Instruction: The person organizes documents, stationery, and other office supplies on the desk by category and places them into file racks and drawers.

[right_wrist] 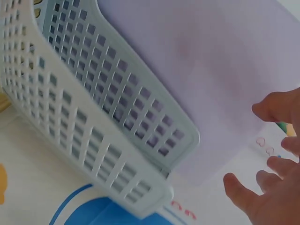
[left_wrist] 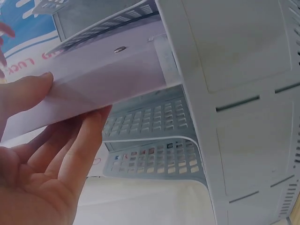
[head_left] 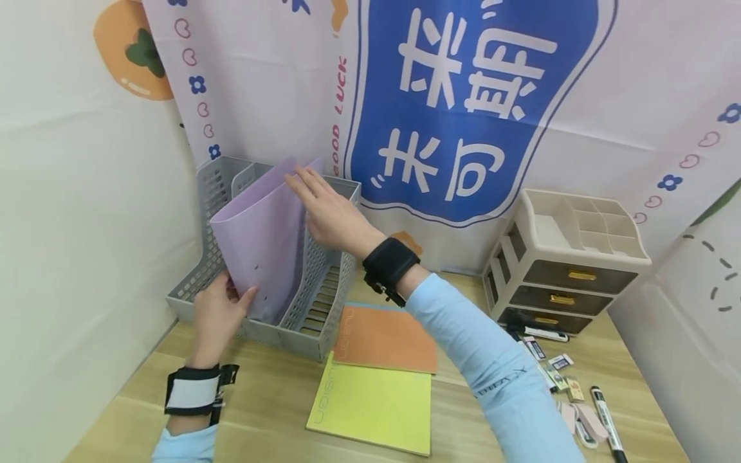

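A light purple file folder [head_left: 260, 257] stands tilted in the middle compartment of a grey perforated file rack [head_left: 341, 308], its spine facing me. My left hand [head_left: 220, 312] pinches the lower spine. In the left wrist view the left thumb [left_wrist: 35, 91] lies on one side and the fingers [left_wrist: 84, 150] on the other. At the folder's upper far edge is my right hand [head_left: 336, 215], its fingers extended. The right wrist view shows those fingers [right_wrist: 243, 192] spread, the thumb by the folder's side; contact there is hard to tell.
An orange notebook [head_left: 388, 337] overlaps a yellow notebook [head_left: 376, 408] right of the rack. A beige drawer organizer [head_left: 573, 257] stands at the back right. Before it lie a black-and-white marker [head_left: 604, 418], small boxes [head_left: 560, 362] and other stationery. A printed cloth [head_left: 608, 83] hangs behind.
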`<action>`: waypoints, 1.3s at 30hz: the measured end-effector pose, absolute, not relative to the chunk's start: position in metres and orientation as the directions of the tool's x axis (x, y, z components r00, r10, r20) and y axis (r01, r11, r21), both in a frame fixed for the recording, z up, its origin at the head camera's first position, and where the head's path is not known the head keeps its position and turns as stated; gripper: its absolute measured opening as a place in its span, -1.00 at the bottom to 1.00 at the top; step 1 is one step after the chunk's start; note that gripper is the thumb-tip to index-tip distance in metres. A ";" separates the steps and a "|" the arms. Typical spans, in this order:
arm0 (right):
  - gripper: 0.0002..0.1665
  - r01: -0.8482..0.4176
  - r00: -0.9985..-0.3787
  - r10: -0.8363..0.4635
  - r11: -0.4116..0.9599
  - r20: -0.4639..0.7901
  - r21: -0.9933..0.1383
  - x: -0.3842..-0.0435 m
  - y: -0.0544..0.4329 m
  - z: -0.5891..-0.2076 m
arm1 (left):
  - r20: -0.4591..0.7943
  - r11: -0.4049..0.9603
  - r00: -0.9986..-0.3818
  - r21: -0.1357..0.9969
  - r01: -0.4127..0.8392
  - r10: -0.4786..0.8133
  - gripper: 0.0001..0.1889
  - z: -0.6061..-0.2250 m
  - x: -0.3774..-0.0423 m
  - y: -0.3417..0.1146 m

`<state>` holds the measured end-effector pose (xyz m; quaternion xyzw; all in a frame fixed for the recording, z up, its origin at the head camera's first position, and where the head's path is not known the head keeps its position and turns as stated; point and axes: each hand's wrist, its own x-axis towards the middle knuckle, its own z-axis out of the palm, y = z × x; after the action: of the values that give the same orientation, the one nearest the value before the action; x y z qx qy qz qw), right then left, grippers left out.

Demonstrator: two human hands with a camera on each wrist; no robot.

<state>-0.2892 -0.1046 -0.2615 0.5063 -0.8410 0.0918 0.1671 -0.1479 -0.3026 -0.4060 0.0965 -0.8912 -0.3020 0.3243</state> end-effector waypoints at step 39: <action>-0.12 -0.361 -0.871 -0.433 0.885 -0.233 -0.295 -0.298 0.083 -0.471 | 0.721 0.804 -0.689 0.452 0.386 -0.074 -0.55 -0.444 -0.121 -0.197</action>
<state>-0.2979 0.0833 -0.4712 0.2067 -0.9595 0.1219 -0.1476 -0.1212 -0.1975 -0.4440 -0.0898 -0.8688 -0.2999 0.3837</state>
